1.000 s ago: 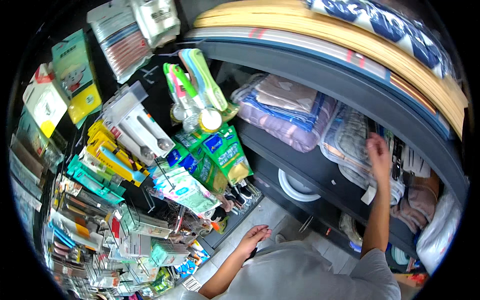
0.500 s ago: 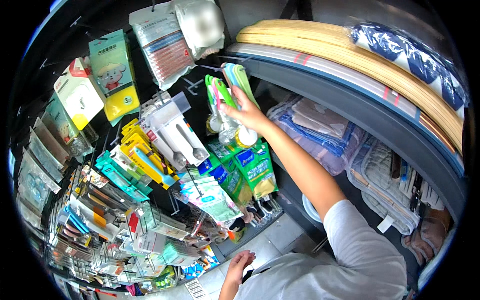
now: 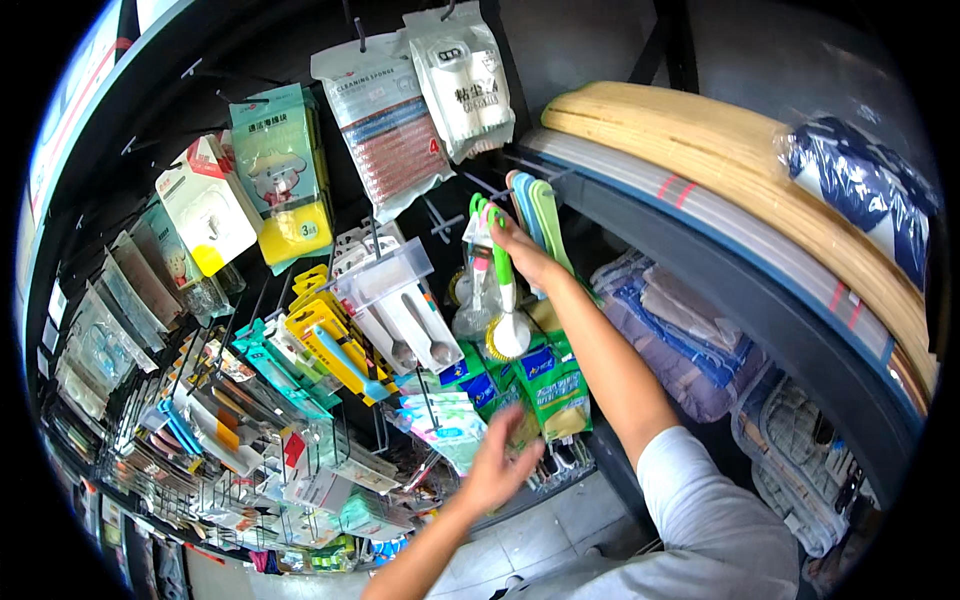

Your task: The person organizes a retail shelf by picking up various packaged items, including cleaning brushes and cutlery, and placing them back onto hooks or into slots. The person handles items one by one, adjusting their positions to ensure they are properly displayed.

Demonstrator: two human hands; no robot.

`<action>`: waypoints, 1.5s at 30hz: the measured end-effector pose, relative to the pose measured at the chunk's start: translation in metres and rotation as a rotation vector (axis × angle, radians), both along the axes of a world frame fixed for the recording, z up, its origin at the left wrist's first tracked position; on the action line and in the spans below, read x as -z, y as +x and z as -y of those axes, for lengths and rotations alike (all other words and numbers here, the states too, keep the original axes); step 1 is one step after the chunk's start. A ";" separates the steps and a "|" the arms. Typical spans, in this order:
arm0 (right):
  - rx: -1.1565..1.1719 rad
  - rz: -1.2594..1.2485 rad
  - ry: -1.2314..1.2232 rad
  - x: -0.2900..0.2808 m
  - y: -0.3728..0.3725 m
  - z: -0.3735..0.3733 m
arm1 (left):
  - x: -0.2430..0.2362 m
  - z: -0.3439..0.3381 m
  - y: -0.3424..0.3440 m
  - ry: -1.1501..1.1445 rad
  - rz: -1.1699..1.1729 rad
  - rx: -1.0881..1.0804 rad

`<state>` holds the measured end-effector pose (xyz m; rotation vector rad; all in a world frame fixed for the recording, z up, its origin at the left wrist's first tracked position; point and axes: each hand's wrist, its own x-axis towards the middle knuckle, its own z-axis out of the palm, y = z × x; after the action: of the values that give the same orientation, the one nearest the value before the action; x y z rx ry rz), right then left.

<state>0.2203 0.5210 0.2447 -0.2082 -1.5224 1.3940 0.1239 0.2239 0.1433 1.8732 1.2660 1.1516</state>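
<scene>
My right hand (image 3: 526, 254) is at the wall rack, its fingers closed at the handles of hanging dish brushes. One dish brush (image 3: 508, 335) has a green handle, a white head and yellow bristles pointing left; it hangs head down below my fingers. Behind it a pink-handled brush (image 3: 481, 265) and clear wrapping show in part. My left hand (image 3: 500, 462), slightly blurred, is raised below the brushes with fingers apart and nothing in it. Close to it are green sponge packs (image 3: 555, 395) and a pale teal pack (image 3: 442, 425).
Beside my right hand hang pastel strips (image 3: 541, 215). Metal measuring spoons (image 3: 415, 335) and a sponge pack (image 3: 385, 130) hang to the left. A dark shelf (image 3: 700, 275) holds wooden boards (image 3: 660, 125) on the right, with folded textiles (image 3: 670, 330) below it.
My left hand has risen from near my body toward the brushes. My right hand stays at the brush handles; the green brush now hangs more upright. The view has shifted, moving the rack rightward and down.
</scene>
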 end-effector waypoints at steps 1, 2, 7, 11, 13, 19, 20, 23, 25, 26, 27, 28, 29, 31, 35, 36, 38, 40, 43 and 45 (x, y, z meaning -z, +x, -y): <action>0.009 -0.054 -0.012 0.005 -0.002 0.003 | -0.027 -0.033 0.002 0.144 -0.079 -0.041; -0.003 -0.097 -0.028 0.013 0.014 -0.012 | -0.046 -0.076 0.016 0.272 -0.043 -0.090; -0.096 -0.237 -0.128 0.015 0.025 0.001 | -0.094 -0.205 0.033 0.488 -0.011 -0.424; -0.128 -0.064 -0.298 0.009 0.026 0.009 | -0.091 -0.254 0.017 0.306 0.131 -0.435; -0.010 -0.035 -0.330 -0.010 0.027 0.036 | -0.092 -0.255 0.016 0.267 0.289 -0.304; 0.005 -0.063 -0.270 0.002 0.035 0.037 | -0.092 -0.250 0.038 0.293 0.328 -0.263; 0.009 -0.069 -0.288 0.004 0.039 0.039 | -0.095 -0.242 0.045 0.281 0.315 -0.300; -0.029 -0.090 -0.293 -0.017 0.037 0.076 | -0.099 -0.217 0.045 0.243 0.309 -0.413; 0.085 -0.095 -0.310 -0.019 0.040 0.078 | -0.106 -0.209 0.055 0.214 0.394 -0.381; 0.075 -0.102 -0.314 -0.021 0.043 0.080 | -0.109 -0.205 0.060 0.211 0.422 -0.355; 0.063 -0.106 -0.319 -0.022 0.046 0.081 | -0.112 -0.201 0.064 0.208 0.450 -0.331; 0.052 -0.111 -0.324 -0.024 0.049 0.085 | -0.115 -0.195 0.069 0.204 0.478 -0.307; 0.061 -0.137 -0.302 -0.027 0.052 0.091 | -0.119 -0.187 0.075 0.199 0.457 -0.343; 0.067 -0.185 -0.262 -0.037 0.055 0.112 | -0.125 -0.169 0.081 0.186 0.415 -0.428; 0.061 -0.167 -0.424 -0.028 0.060 0.142 | -0.109 -0.150 0.091 0.217 0.495 -0.424; 0.091 -0.158 -0.423 -0.017 0.057 0.140 | -0.098 -0.154 0.089 0.232 0.555 -0.374; 0.083 -0.137 -0.474 0.012 0.057 0.125 | -0.078 -0.161 0.088 0.185 0.731 -0.234; 0.079 -0.109 -0.510 0.016 0.049 0.138 | -0.069 -0.155 0.077 0.165 0.798 -0.183; 0.072 -0.093 -0.438 0.021 0.042 0.167 | -0.060 -0.129 0.070 0.188 0.837 -0.155; 0.069 -0.107 -0.425 0.022 0.050 0.187 | -0.069 -0.101 0.083 0.154 0.903 -0.146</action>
<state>0.2699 0.3339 0.2229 -0.4361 -1.1082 1.6338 0.2069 0.3244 0.2123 1.0926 0.7973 1.9076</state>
